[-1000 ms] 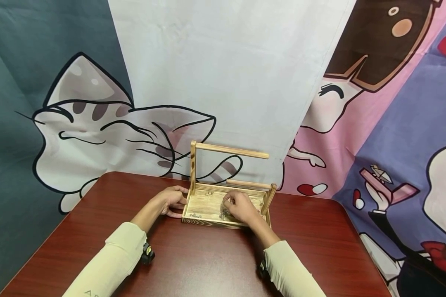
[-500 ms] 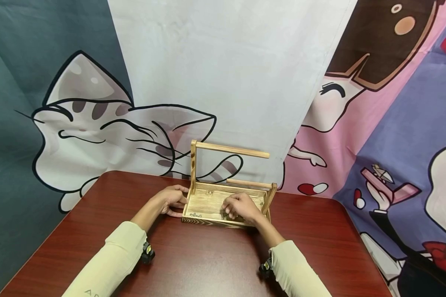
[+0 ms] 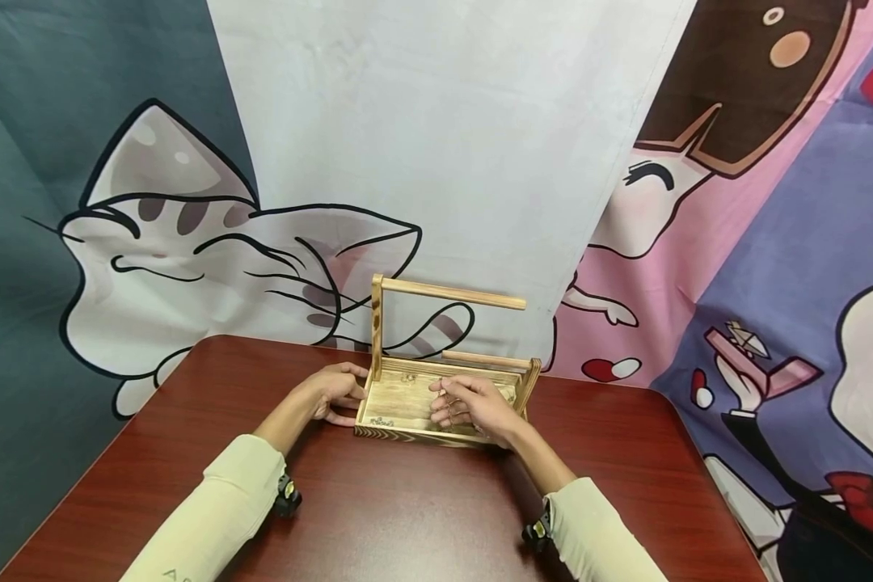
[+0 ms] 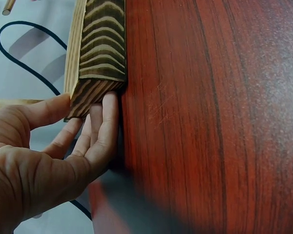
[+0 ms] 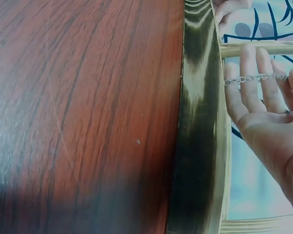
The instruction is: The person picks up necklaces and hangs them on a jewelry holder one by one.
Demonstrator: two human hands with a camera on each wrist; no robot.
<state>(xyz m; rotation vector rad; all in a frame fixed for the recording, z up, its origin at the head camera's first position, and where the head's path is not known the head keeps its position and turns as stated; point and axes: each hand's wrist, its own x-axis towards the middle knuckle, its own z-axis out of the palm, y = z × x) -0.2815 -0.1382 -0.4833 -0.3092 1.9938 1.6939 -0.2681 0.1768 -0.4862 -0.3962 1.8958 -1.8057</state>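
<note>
A shallow wooden tray (image 3: 400, 436) with posts and rods stands near the back of the table. My left hand (image 3: 335, 394) holds its left end; in the left wrist view the thumb is at the rim and the fingers lie against the end wall (image 4: 95, 95). Above the tray's right half is my right hand (image 3: 473, 404), palm turned up. A thin silver chain (image 5: 256, 78) lies across its fingers, one end pinched by the thumb. Another small chain (image 3: 381, 422) rests in the tray's front left corner. The right hand hides part of the tray floor.
One rod (image 3: 454, 293) juts from the tall left post (image 3: 377, 327), another (image 3: 487, 360) from the short right post (image 3: 529, 388). A small piece (image 3: 408, 377) lies at the tray's back. Behind the red-brown table (image 3: 407, 509) hangs a cartoon-printed cloth (image 3: 444, 162).
My right hand has come up slightly from the tray floor and turned palm up, lifting a chain that lay in the tray. My left hand stays at the tray's end.
</note>
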